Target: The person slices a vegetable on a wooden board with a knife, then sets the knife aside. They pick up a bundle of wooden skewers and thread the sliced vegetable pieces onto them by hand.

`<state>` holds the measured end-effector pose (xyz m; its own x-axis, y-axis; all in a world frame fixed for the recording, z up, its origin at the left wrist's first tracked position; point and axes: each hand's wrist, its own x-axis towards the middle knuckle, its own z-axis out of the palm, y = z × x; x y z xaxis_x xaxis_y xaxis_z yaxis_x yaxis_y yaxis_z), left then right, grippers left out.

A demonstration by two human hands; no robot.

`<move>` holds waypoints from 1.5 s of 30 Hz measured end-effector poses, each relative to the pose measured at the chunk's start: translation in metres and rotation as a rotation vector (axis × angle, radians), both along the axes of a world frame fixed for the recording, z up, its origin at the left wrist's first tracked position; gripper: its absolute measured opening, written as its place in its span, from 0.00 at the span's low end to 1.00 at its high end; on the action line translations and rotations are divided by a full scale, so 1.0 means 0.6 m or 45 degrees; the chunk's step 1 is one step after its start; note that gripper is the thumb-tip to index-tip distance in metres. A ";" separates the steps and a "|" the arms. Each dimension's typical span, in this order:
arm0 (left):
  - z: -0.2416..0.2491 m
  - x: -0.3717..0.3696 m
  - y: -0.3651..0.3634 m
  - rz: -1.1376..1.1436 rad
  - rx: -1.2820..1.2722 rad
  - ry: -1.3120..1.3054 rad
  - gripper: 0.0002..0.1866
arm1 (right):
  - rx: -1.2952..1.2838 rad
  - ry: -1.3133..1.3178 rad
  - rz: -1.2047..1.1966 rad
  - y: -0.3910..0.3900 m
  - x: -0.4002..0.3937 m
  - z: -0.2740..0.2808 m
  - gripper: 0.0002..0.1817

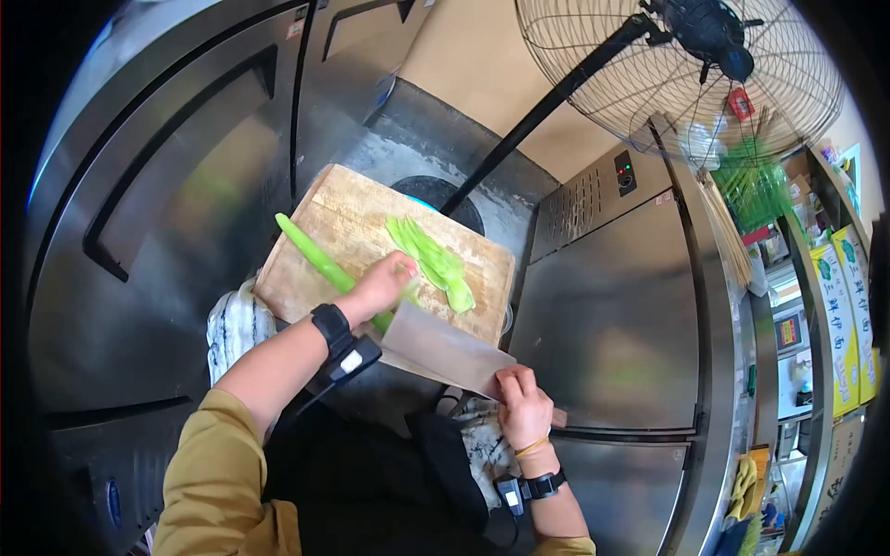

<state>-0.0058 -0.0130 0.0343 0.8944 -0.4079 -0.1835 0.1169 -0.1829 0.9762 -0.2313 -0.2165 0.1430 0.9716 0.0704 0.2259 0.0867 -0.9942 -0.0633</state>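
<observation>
My right hand (526, 408) is closed around the handle of a cleaver (445, 347), its broad blade reaching left over the near edge of a wooden cutting board (348, 199). A long peeled green stem, like celtuce (315, 255), lies along the board's left side, its near end beside the blade. Above that stem, my left hand (380, 283) has its fingers pinched together, with a blurred thin green slice showing under them. A fanned pile of green slices (431, 259) rests on the middle of the board, just beyond my left fingers.
A large standing fan (686, 74) rises at the upper right, its black pole slanting behind the board. Stainless steel cabinets (612, 324) stand close on the right, with steel doors (185, 185) on the left. Shelves with packages (834, 315) line the far right.
</observation>
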 end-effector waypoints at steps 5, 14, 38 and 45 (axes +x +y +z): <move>-0.002 0.029 -0.032 0.211 -0.674 0.725 0.14 | 0.364 -0.189 -0.258 -0.043 -0.027 -0.007 0.20; 0.050 -0.041 -0.068 0.413 -0.649 1.007 0.28 | 0.716 -0.285 -0.425 -0.094 -0.070 -0.024 0.19; 0.030 -0.079 0.096 -0.226 0.537 -0.614 0.12 | 0.511 0.135 -0.131 -0.046 0.008 -0.012 0.10; 0.014 -0.077 0.108 -0.503 0.656 -1.093 0.24 | 0.433 0.449 -0.002 0.000 0.137 -0.096 0.10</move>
